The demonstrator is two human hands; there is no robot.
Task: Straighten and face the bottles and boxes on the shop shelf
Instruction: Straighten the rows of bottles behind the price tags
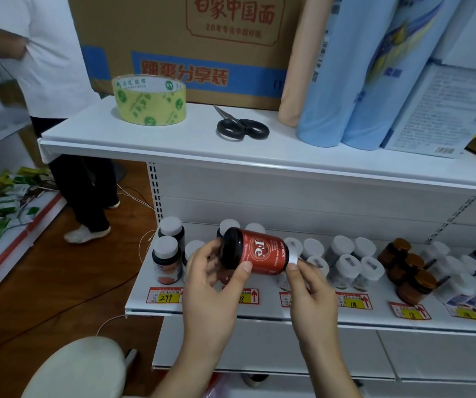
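Observation:
A red bottle (262,254) with a black cap and a white "Fe" label lies on its side in the air above the lower shelf (259,310). My left hand (211,285) grips its capped end, thumb on the label. My right hand (308,285) pinches the bottle's base end. Behind it stand rows of bottles: dark ones with white caps (168,259) at the left, clear ones with white lids (346,268) in the middle, amber jars (411,271) to the right. Part of the row under my hands is hidden.
The top shelf (191,139) carries a roll of tape (149,100), black scissors (241,127), a big cardboard carton (188,38), blue packs (354,81) and a white box (443,110). A person in white (59,110) stands at the left. Price tags (165,295) line the shelf edge.

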